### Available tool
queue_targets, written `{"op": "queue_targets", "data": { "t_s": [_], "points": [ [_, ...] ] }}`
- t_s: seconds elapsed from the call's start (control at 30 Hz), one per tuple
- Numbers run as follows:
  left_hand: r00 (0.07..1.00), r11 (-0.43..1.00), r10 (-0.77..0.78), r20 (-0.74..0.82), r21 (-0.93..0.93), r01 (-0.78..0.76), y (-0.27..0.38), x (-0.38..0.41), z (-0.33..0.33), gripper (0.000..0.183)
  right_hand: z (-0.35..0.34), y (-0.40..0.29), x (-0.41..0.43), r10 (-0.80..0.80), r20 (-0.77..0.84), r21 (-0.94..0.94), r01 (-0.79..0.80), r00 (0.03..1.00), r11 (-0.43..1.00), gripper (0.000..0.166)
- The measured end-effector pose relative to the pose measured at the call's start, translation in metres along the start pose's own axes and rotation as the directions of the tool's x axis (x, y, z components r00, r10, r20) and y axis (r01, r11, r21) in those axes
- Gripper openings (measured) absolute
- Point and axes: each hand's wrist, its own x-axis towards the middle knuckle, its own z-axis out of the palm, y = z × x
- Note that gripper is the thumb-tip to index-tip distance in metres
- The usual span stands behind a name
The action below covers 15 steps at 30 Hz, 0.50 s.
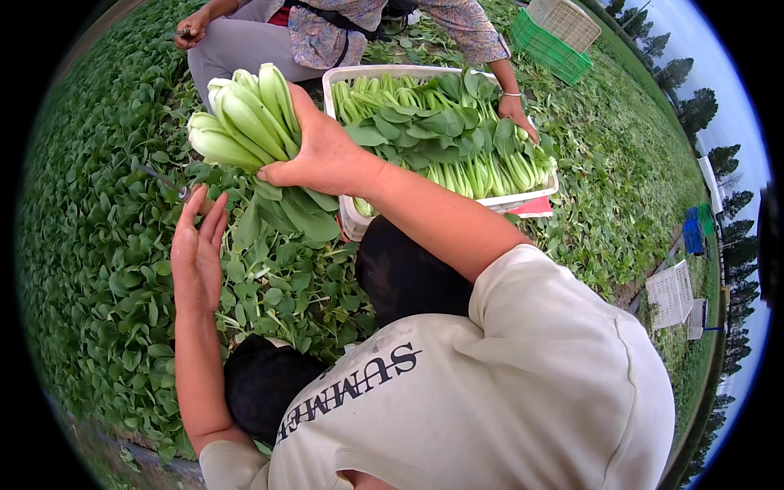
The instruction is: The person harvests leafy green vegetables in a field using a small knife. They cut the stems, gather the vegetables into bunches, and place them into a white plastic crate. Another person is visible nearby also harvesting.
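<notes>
My right hand grips a bunch of bok choy, its pale stem bases pointing up and left and its leaves hanging below. Lower down at the left is my left hand, palm partly turned up, fingers loosely around the handle of a knife; its thin blade points up and left. Beyond my right forearm stands a white plastic crate holding rows of bok choy with leaves towards the middle and stems outward.
Opposite me a person in a patterned shirt reaches into the crate with one hand; their other hand holds a small tool. Dense leafy plants grow at left. Green and white crates stand at right.
</notes>
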Motion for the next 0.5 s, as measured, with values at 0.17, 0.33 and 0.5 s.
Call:
{"op": "queue_targets", "data": {
  "t_s": [0.17, 0.33, 0.5],
  "points": [
    [0.990, 0.992, -0.121, -0.076, 0.014, 0.123, -0.004, -0.012, -0.016, 0.067, -0.106, -0.007, -0.019, 0.243, -0.255, 0.139, -0.213, 0.936, 0.967, 0.086],
    [0.974, 0.977, -0.199, -0.113, 0.054, 0.206, -0.001, -0.019, -0.020, 0.059, -0.196, 0.014, 0.003, 0.397, -0.242, 0.285, -0.326, 0.885, 0.901, 0.061],
    [0.939, 0.952, -0.286, -0.190, 0.054, 0.301, 0.000, -0.033, -0.036, 0.051, -0.182, 0.073, 0.058, 0.642, -0.143, 0.218, -0.608, 0.754, 0.763, 0.063]
  ]
}}
